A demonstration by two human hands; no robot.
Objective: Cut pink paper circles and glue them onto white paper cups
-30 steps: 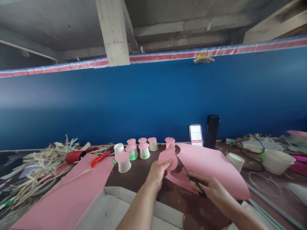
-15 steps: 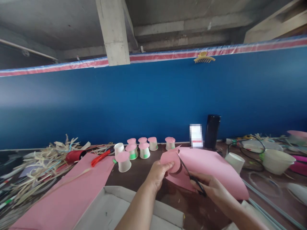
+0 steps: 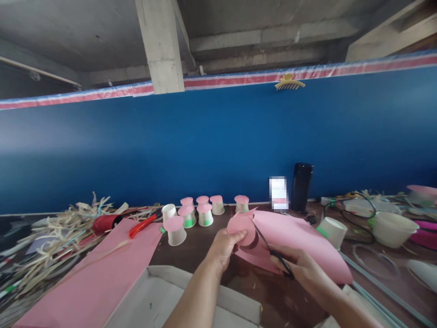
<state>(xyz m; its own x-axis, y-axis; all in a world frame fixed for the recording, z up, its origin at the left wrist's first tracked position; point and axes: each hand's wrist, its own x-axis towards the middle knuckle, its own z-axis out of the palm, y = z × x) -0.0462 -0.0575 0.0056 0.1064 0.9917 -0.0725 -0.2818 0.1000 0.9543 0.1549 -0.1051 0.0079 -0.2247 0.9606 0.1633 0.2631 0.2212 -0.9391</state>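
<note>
My left hand (image 3: 225, 248) pinches a rounded piece of pink paper (image 3: 243, 228), thumb on top. This piece still joins the larger pink sheet (image 3: 297, 237), which curls up and spreads to the right. In my right hand (image 3: 297, 264) is a pair of scissors (image 3: 273, 253) with black handles. Their blades lie along the edge of the round part, close to the paper's top. Beyond my hands stand several upturned white paper cups with pink discs on top, among them a cup (image 3: 176, 234) at the front left.
To the left lie another pink sheet (image 3: 102, 269), a red-handled tool (image 3: 142, 226) and a heap of pale strips (image 3: 71, 237). An open cardboard box (image 3: 167, 273) sits in front. A black flask (image 3: 302, 187), a tilted cup (image 3: 333, 232) and a white bowl (image 3: 392, 230) stand on the right.
The view has shifted very slightly. The large pink sheet has dipped a little at its right side, showing more of the tilted cup. Both hands keep nearly the same place and grip.
</note>
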